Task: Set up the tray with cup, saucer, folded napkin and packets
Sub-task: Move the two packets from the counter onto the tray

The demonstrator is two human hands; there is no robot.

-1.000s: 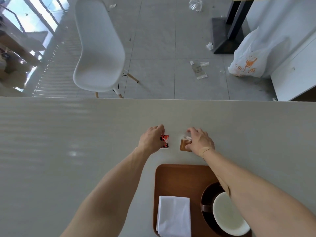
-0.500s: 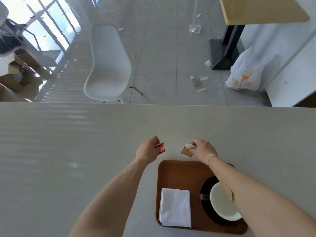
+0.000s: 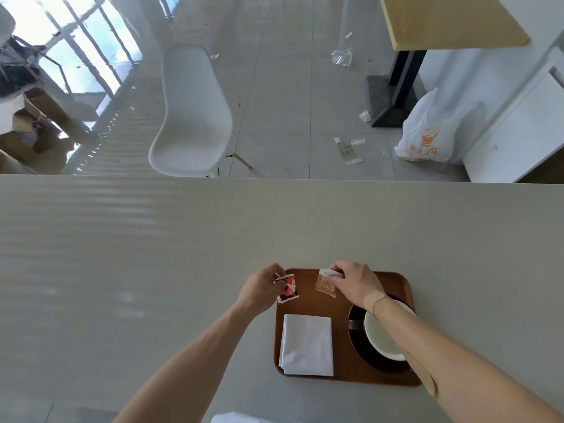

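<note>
My left hand (image 3: 259, 290) has a red packet (image 3: 287, 289) pinched betw. thumb & fingers (image 3: 279, 280), held at the far-left corner of the tray (image 3: 341, 372), its lower end hanging by the rim. Can't tell if it touches the wood. My right hand (image 3: 355, 282) pinches a clear brownish packet (image 3: 326, 283) by its white top strip, fingers clamped on that edge; the packet hangs over the far middle of the tray, tilted a bit. The 2 packets are near each other, not touching.

Tray is brown wood w/ rounded corners, lying on the pale surface (image 3: 152, 254) right in front of me. On its left half, nearer me, a folded white napkin (image 3: 307, 345) lies flat, square to the tray edge. On the right half sits a dark saucer (image 3: 358, 340) w/ a white cup (image 3: 381, 334) on it; my right forearm crosses over the cup & hides part of both. Cup looks empty from what shows.

Beyond the surface's far edge: tiled floor (image 3: 274, 117), a white chair (image 3: 192, 117), a white plastic bag (image 3: 427, 135) w/ orange print, scraps of litter, & another table's yellow top (image 3: 448, 19) on a black post.
</note>
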